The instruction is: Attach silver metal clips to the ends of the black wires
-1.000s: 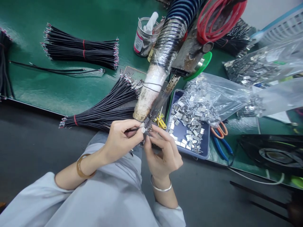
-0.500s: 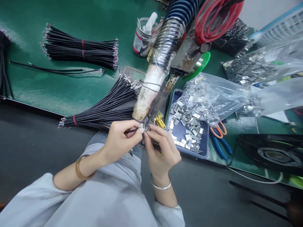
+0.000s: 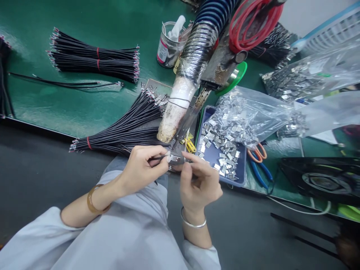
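Observation:
My left hand (image 3: 147,165) pinches a black cable (image 3: 159,158) close to its end, just below the tip of the white, stained nozzle (image 3: 167,129). Small metal parts show beside its fingertips. A short way to the right, my right hand (image 3: 198,180) has its fingers apart, with nothing seen in them. A metal feeder arm (image 3: 194,112) slants down to the spot between the hands. Left of the nozzle lies a fanned bundle of black cables (image 3: 120,129), tied with a red band. Yellow clips (image 3: 190,145) sit right of the nozzle tip.
A blue tray (image 3: 239,176) of small metal plates stands at the right, a plastic bag (image 3: 261,112) leaning over it. Beside it are blue-handled pliers (image 3: 258,174) and orange-handled scissors (image 3: 260,153). A tied cable bundle (image 3: 92,60) and a clear jar (image 3: 168,48) lie farther back.
My right hand has come away from the cable end, moving right and slightly down, and its fingers have opened. My left hand keeps its pinch on the cable.

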### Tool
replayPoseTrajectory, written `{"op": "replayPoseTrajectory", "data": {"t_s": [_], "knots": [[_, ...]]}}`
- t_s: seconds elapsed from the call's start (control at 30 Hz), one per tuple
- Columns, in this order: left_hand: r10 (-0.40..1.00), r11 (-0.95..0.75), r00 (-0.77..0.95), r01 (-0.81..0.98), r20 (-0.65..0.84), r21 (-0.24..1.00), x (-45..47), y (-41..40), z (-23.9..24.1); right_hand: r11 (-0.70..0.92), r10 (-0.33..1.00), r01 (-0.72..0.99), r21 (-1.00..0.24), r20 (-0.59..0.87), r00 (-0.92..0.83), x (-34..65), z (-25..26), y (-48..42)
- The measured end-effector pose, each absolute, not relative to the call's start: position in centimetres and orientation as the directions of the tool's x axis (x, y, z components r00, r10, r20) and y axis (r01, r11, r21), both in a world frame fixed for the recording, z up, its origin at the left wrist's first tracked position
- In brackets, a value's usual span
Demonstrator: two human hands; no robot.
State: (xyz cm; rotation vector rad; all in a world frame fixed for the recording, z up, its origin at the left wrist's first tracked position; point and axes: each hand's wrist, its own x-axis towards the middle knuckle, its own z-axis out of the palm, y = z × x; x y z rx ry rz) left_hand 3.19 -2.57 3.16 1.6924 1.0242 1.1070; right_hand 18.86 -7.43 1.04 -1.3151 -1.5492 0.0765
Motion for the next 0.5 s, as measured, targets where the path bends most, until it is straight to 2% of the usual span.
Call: {"op": "replayPoseTrajectory", "data": {"t_s": [0.07,0.13,0.2,0.33,0.5], "knots": [[0.904,-0.367,0.302,0.182,0.303,0.912,2.9,-2.6,3.2,0.289,0.838,0.565,-0.773,0.490,0.241,18.9,1.5,-7.3],[0.881,-0.412,0.331,0.182,0.339,0.893,2.6,-2.5,3.3,0.195,0.928,0.415,-0.889,0.304,0.215,18.8,2.1,-7.0],[0.868,-0.431,0.348,0.173,0.355,0.885,2.3,-2.5,3.4,0.138,0.971,0.270,-0.953,0.184,0.154,18.5,2.7,-6.6],[0.891,-0.370,0.333,0.132,0.310,0.920,2.0,-2.5,3.3,0.092,0.979,0.136,-0.986,0.115,0.168,18.0,3.3,-6.3],[0.911,-0.285,0.333,0.084,0.243,0.955,2.1,-2.5,3.2,0.074,0.972,0.175,-0.982,0.110,0.208,17.8,2.9,-6.5]]}}
